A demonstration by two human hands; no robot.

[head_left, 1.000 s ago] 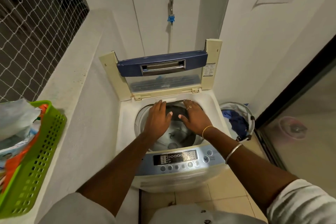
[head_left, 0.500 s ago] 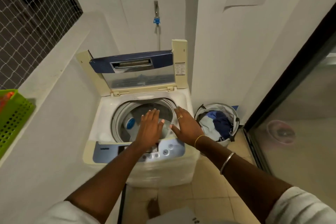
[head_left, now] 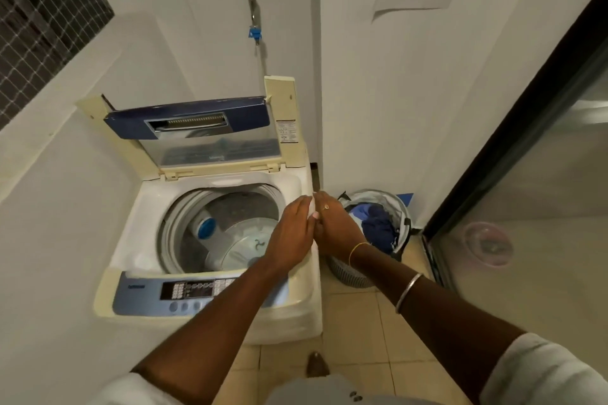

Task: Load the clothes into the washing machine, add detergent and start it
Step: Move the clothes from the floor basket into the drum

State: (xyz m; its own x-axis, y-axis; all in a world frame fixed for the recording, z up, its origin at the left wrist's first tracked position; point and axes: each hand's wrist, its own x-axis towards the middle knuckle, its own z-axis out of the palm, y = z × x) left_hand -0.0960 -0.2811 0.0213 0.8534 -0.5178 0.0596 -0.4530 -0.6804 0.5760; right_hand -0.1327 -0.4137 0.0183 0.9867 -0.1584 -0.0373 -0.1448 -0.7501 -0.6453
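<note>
A white top-loading washing machine (head_left: 131, 233) stands open, its blue-trimmed lid (head_left: 187, 120) raised against the wall. Part of the drum (head_left: 243, 240) shows, and I see no clothes in that part. To the machine's right, a round laundry basket (head_left: 353, 274) on the floor holds blue and white clothes (head_left: 378, 223). My left hand (head_left: 291, 237) and my right hand (head_left: 335, 223) hover side by side over the machine's right rim, fingers straight, holding nothing. My right hand reaches partly over the basket.
The control panel (head_left: 184, 289) runs along the machine's front edge. A tap with a blue fitting (head_left: 255, 33) hangs on the wall behind. A dark-framed glass door (head_left: 533, 207) stands at the right. My foot (head_left: 317, 363) is on the tiled floor.
Both hands have left the drum and moved right, toward the laundry basket. My view has swung right, so the green basket on the left ledge is out of sight.
</note>
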